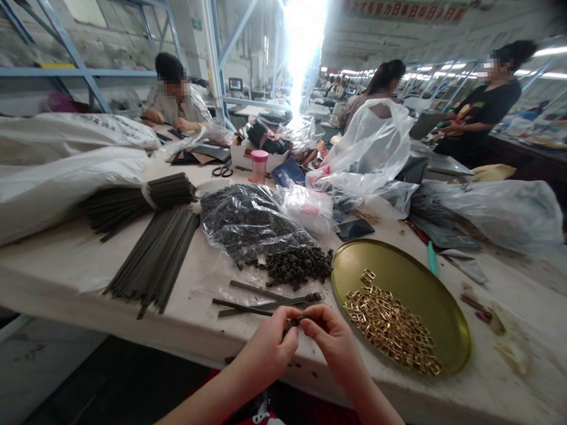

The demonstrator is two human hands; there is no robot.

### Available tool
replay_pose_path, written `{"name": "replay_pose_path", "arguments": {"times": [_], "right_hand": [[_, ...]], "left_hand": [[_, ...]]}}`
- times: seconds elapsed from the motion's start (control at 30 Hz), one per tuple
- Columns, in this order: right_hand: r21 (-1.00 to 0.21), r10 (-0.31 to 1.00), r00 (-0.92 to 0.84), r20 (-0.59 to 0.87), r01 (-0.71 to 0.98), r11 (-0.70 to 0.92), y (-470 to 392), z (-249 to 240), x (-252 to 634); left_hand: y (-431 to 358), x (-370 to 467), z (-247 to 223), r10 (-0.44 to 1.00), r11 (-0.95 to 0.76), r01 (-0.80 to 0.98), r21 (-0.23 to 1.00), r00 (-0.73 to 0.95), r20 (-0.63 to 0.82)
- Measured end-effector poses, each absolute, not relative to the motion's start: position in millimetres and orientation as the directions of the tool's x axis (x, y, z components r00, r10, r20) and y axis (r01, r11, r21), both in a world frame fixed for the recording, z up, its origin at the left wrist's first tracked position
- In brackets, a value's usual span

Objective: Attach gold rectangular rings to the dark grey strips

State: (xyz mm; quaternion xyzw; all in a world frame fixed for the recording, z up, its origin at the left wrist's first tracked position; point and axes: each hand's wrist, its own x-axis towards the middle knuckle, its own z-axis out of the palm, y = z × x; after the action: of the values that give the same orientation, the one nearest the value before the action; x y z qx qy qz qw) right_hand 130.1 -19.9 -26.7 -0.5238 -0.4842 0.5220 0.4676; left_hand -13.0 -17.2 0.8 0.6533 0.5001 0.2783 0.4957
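Note:
My left hand (274, 339) and my right hand (330, 336) meet at the front edge of the table. Fingers of both are pinched round the end of a dark strap (240, 306), which runs off to the left; the small part between the fingertips is mostly hidden. Just beyond lie finished-looking dark straps (268, 291) with a buckle end. Behind them is a pile of small black loops (299, 266), spilling from a clear plastic bag (250, 217). To the right, a gold oval tray (437, 300) holds many gold buckles (392, 323).
Loose dark strips (156, 259) and a tied bundle (170, 190) lie on the left. Farther back are scissors (222, 171), a pink-lidded jar (259, 166), a phone (355, 229) and plastic bags (374, 139). One person (177, 98) sits across the table; two others are at the right.

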Motion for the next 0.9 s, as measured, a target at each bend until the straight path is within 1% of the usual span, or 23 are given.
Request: {"name": "replay_pose_path", "arguments": {"times": [0.1, 0.2, 0.27, 0.33, 0.43, 0.47, 0.53, 0.6, 0.67, 0.8, 0.9], "right_hand": [[-0.996, 0.998, 0.009, -0.07, 0.056, -0.07, -23.8, -30.1, 127.4], [-0.987, 0.997, 0.046, 0.058, 0.153, 0.051, -29.4, -28.1, 125.2], [-0.987, 0.995, 0.042, 0.09, 0.135, 0.084, -31.7, -26.2, 125.4], [-0.998, 0.999, 0.038, 0.025, 0.065, 0.022, -32.0, -26.7, 126.2], [-0.987, 0.989, 0.034, -0.147, -0.073, -0.144, -30.6, -32.6, 126.0], [-0.969, 0.979, 0.0, -0.205, -0.138, -0.203, -30.5, -35.0, 125.0], [-0.908, 0.946, -0.134, -0.295, -0.268, -0.322, -31.5, -38.7, 121.7], [-0.861, 0.914, -0.251, -0.318, -0.326, -0.389, -33.9, -39.6, 117.5], [-0.881, 0.922, -0.246, -0.298, -0.301, -0.365, -36.4, -38.1, 113.9], [-0.968, 0.974, -0.079, -0.213, -0.115, -0.221, -40.7, -34.5, 111.7], [-0.99, 0.99, 0.023, -0.142, 0.001, -0.143, -42.7, -36.5, 113.3]], "left_hand": [[-19.0, -12.0, 3.4, 0.93, 0.028, 0.369, 0.929, 0.331, -0.159], [-18.7, -13.5, 2.8, 0.925, 0.056, 0.381, 0.923, 0.327, -0.191], [-18.6, -15.3, 2.6, 0.916, 0.057, 0.381, 0.923, 0.347, -0.2], [-19.3, -17.1, 3.8, 0.903, 0.046, 0.366, 0.93, 0.382, -0.195], [-21.0, -19.3, 7.2, 0.872, 0.035, 0.323, 0.946, 0.452, -0.186], [-21.4, -19.9, 8.1, 0.86, 0.039, 0.306, 0.951, 0.474, -0.188], [-21.6, -20.9, 9.0, 0.85, 0.061, 0.282, 0.958, 0.489, -0.197], [-20.6, -21.3, 8.6, 0.855, 0.096, 0.275, 0.957, 0.469, -0.221], [-18.7, -21.0, 7.4, 0.86, 0.137, 0.284, 0.949, 0.441, -0.256], [-14.0, -20.4, 2.8, 0.85, 0.197, 0.33, 0.923, 0.411, -0.328], [-11.4, -21.5, -2.2, 0.872, 0.176, 0.422, 0.889, 0.351, -0.34]]}}
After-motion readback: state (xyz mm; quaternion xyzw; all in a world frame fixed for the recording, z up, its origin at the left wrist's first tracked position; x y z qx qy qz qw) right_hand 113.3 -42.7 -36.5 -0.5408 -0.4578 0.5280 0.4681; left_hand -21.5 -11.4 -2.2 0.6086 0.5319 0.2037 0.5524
